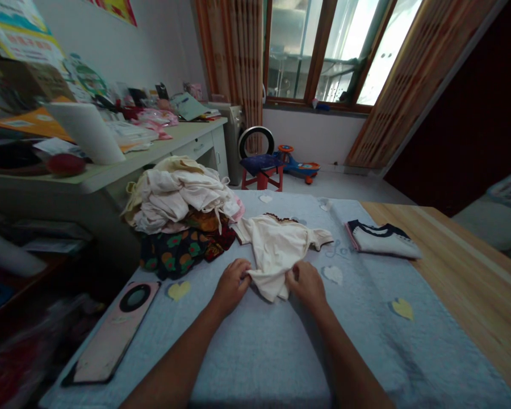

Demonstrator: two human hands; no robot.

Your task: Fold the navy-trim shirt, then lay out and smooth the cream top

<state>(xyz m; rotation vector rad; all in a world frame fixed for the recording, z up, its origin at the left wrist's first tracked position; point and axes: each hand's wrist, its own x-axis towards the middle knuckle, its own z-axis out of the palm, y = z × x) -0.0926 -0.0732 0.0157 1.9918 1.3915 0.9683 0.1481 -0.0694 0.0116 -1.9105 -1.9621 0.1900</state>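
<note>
Your left hand (231, 286) and right hand (306, 284) both pinch the near hem of the cream baby top (276, 247), spread on the blue blanket (259, 352). Clothes pile (183, 213) just left of top, folded shirt (383, 238) well right; bare blanket nearer you.

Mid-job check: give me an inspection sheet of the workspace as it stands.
Surface: light blue blanket with heart patches over a wooden top.
Things in hand: cream garment, crumpled on the blanket.
Clutter: pile of clothes at left; folded garment at right; phone near the left edge.
Hands: left hand and right hand both grip the cream garment's near edge.
Cables: nothing seen.
Surroundings: cluttered desk at left; small chair and toy car below the window.
</note>
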